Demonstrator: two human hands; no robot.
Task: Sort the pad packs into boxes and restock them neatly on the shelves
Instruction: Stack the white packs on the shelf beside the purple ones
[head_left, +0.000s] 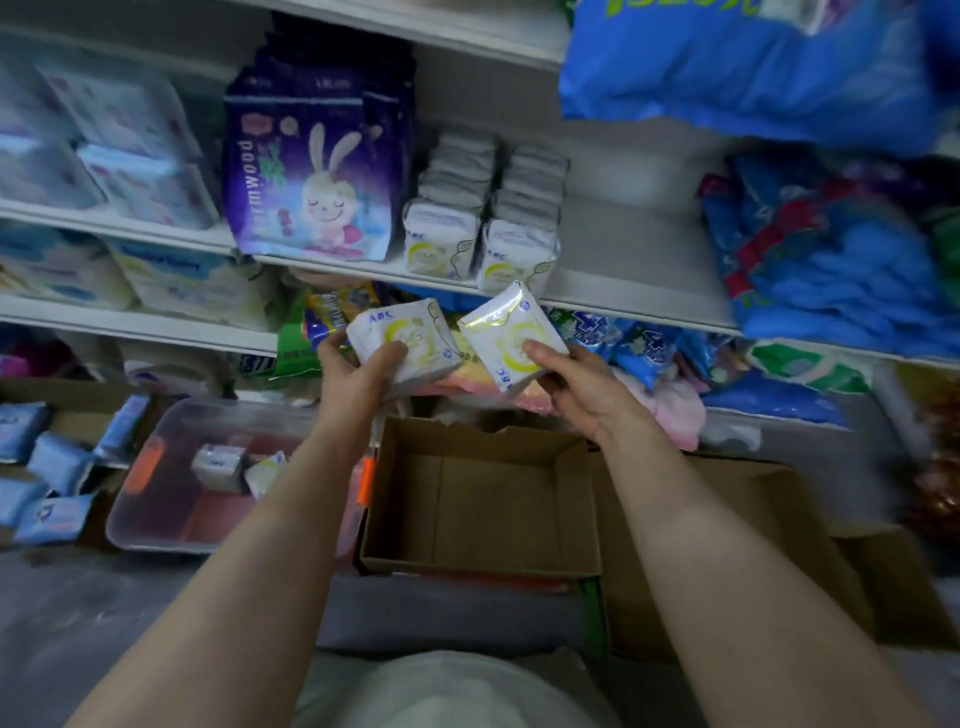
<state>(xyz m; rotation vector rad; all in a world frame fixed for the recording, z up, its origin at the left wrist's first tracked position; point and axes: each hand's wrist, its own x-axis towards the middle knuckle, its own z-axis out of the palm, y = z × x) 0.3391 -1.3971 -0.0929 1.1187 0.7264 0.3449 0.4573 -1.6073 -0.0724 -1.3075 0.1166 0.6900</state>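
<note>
Pad packs: two white-and-yellow packs in hand, held up just below the middle shelf (597, 306), above the cardboard box (480, 564).
Left hand (358, 376): fingers curled round the left pack (400, 345), thumb on its face; may be more than one pack stacked, cannot tell.
Right hand (569, 382): fingers pinching the right pack (511, 335), tilted, thumb on front.
Shelf stock: two rows of matching packs (483, 208) already standing on the middle shelf, beside the purple rabbit pack (311, 171); bare shelf to their right.
Cardboard box: open, nothing visible inside; looks emptied of this type.
Clear bin (171, 483): a couple of similar white packs left inside.
Blue packs (47, 467): loose in a box at far left, still unsorted.
Progress: judged mid-task; this type mostly shelved, held packs go next, bin and blue packs remain.
</note>
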